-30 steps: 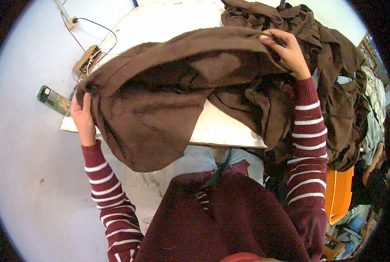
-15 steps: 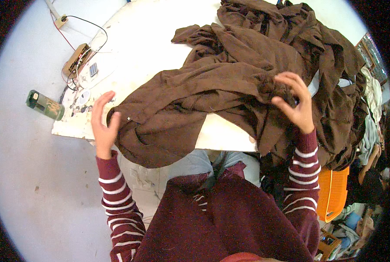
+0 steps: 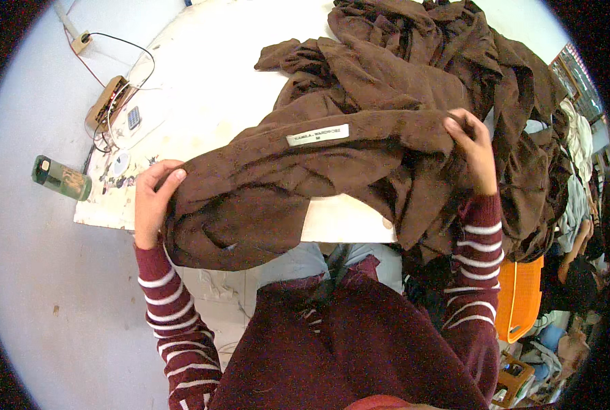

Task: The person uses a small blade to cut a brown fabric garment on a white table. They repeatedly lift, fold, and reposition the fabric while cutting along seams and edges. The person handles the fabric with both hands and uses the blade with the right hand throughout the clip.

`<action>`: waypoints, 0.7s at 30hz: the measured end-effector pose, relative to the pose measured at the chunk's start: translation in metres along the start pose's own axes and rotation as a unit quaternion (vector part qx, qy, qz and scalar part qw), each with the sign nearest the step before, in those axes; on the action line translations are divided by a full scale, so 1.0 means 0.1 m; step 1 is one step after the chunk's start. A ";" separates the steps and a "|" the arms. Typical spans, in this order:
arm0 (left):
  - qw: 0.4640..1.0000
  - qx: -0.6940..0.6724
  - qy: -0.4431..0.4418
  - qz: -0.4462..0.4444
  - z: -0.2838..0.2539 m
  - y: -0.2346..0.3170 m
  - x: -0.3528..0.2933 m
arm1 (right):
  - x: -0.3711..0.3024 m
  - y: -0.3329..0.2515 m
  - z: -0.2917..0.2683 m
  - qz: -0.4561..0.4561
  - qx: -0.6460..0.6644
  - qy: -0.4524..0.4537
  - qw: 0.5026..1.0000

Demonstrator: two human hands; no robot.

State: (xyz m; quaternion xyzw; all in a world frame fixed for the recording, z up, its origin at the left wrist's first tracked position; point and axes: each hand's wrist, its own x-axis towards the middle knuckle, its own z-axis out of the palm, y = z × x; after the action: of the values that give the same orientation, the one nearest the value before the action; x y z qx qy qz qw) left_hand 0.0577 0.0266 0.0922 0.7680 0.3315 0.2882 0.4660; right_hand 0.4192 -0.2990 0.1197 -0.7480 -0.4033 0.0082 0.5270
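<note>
A dark brown garment (image 3: 264,167) is stretched between my two hands over the table's near edge. Its upper band carries a small white label (image 3: 318,134) in the middle. My left hand (image 3: 156,198) pinches the band's left end, thumb on top. At the other end, my right hand (image 3: 473,147) grips the band between thumb and fingers. The garment's lower left part hangs over the edge, toward my lap. Beyond it lies a heap of the same brown cloth (image 3: 414,75), spreading to the far right of the table.
The white table (image 3: 202,75) has a small remote-like object (image 3: 134,117) and a power strip (image 3: 106,102) with cables on its left side. A green bottle (image 3: 62,178) is at the left edge. An orange basket (image 3: 520,301) stands at the right, near piled clothes (image 3: 575,205).
Both hands were apart from the cloth with fingers spread; now they have closed on the band's ends. The band is pulled straight, and the white label has come into sight.
</note>
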 end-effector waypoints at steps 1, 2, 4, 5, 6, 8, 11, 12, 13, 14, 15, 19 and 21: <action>0.998 0.018 -0.031 0.042 -0.05 -0.02 0.05 | 0.09 0.06 0.06 0.033 0.034 -0.052 0.998; 0.997 0.011 -0.060 0.053 -0.02 -0.08 0.09 | 0.13 0.13 0.16 0.031 0.016 -0.081 0.996; 0.998 -0.002 -0.053 0.041 0.03 -0.22 0.16 | 0.18 0.27 0.24 0.035 -0.012 -0.104 0.994; 0.998 -0.006 -0.063 0.003 0.07 -0.29 0.19 | 0.18 0.34 0.28 0.043 -0.021 -0.100 0.994; 0.998 -0.006 -0.056 -0.003 0.07 -0.35 0.19 | 0.18 0.40 0.29 0.086 -0.057 -0.095 0.990; 0.998 -0.023 -0.042 0.032 0.09 -0.45 0.20 | 0.15 0.49 0.28 0.060 -0.033 -0.099 0.993; 0.998 -0.034 -0.039 0.024 0.11 -0.53 0.18 | 0.11 0.52 0.25 0.047 -0.035 -0.093 0.994; 0.997 -0.051 -0.036 0.053 0.11 -0.54 0.17 | 0.10 0.51 0.25 0.045 -0.025 -0.089 0.995; 0.998 -0.042 -0.036 0.023 0.12 -0.55 0.17 | 0.10 0.50 0.26 0.016 -0.004 -0.090 0.996; 0.998 -0.045 -0.034 0.027 0.13 -0.55 0.18 | 0.10 0.47 0.25 0.053 0.009 -0.080 0.995; 0.996 -0.050 -0.048 0.052 0.13 -0.53 0.19 | 0.11 0.44 0.26 0.060 0.033 -0.075 0.995; 0.988 0.080 0.023 0.131 0.26 -0.19 0.24 | 0.12 0.10 0.31 0.068 -0.002 0.000 0.998; 0.939 0.214 0.102 0.248 0.40 0.20 0.27 | 0.12 -0.22 0.38 -0.057 -0.016 -0.007 0.998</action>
State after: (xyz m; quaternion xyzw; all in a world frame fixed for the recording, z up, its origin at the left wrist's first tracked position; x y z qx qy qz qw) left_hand 0.1089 0.0199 0.0982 0.8742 0.2297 0.3935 0.1677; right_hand 0.3976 -0.2592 0.1250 -0.7323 -0.4489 -0.0234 0.5115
